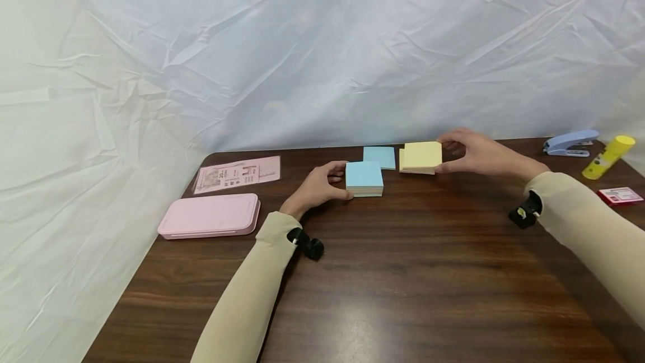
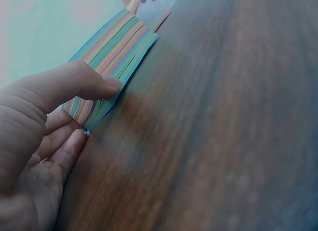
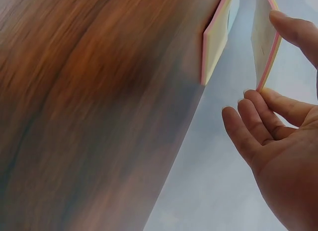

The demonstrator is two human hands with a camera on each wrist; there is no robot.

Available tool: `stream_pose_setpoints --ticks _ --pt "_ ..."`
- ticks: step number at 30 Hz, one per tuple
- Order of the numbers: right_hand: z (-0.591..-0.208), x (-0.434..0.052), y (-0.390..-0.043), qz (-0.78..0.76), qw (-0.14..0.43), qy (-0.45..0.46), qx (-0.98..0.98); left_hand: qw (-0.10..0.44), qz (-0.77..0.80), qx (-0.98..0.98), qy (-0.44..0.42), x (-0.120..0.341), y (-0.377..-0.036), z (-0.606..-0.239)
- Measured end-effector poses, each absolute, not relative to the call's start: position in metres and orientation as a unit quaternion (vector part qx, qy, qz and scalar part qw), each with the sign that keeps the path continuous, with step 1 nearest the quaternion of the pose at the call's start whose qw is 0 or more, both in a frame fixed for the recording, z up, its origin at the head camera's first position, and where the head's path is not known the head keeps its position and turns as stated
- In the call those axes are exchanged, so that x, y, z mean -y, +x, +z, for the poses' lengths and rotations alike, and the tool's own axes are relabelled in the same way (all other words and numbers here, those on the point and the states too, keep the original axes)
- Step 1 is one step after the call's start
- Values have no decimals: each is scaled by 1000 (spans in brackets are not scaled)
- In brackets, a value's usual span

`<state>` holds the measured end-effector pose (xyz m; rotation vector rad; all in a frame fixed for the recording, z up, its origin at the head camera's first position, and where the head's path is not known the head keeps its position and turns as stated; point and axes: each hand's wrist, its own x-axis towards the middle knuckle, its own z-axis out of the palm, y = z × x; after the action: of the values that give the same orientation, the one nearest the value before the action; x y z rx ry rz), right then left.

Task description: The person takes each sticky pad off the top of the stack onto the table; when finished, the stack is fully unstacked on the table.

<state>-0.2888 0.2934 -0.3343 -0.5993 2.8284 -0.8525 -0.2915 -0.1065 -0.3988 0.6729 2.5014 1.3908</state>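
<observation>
Dark wood-grain table (image 1: 403,273) here, backed and flanked by a crinkled white sheet (image 1: 302,43) hung as a wall.

On the table's left side lies a pink flat case (image 1: 209,215), and just behind it a pink printed leaflet (image 1: 237,173). Over at the far right corner sits a blue stapler (image 1: 569,143), a yellow glue stick (image 1: 608,157) tilted beside it, and a small red card (image 1: 620,195) nearer the edge.

Centre of the table: the left hand (image 1: 317,186) grips a blue sticky-note pad (image 1: 364,178) that rests on the wood, thumb on the near side and fingers curled round the far side. The left wrist view shows the pad's edge striped in blue, pink and yellow layers (image 2: 117,52), the thumb (image 2: 74,84) pressed against it.

Just behind that pad lies a thinner blue pad (image 1: 379,157), flat on the table.

To the right, the right hand (image 1: 478,153) pinches a yellow sticky-note pad (image 1: 422,156) by its right edge, lifted just above another yellow stack (image 1: 409,168) beneath it. The right wrist view shows the two apart (image 3: 266,47), the fingertips (image 3: 278,99) holding the raised one.
</observation>
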Motion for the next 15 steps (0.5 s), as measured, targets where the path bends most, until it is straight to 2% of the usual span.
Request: stream_pose_setpoints --ticks 15 --pt "-339 -331 -288 -272 56 -179 -944 100 471 -846 230 106 -292 -400"
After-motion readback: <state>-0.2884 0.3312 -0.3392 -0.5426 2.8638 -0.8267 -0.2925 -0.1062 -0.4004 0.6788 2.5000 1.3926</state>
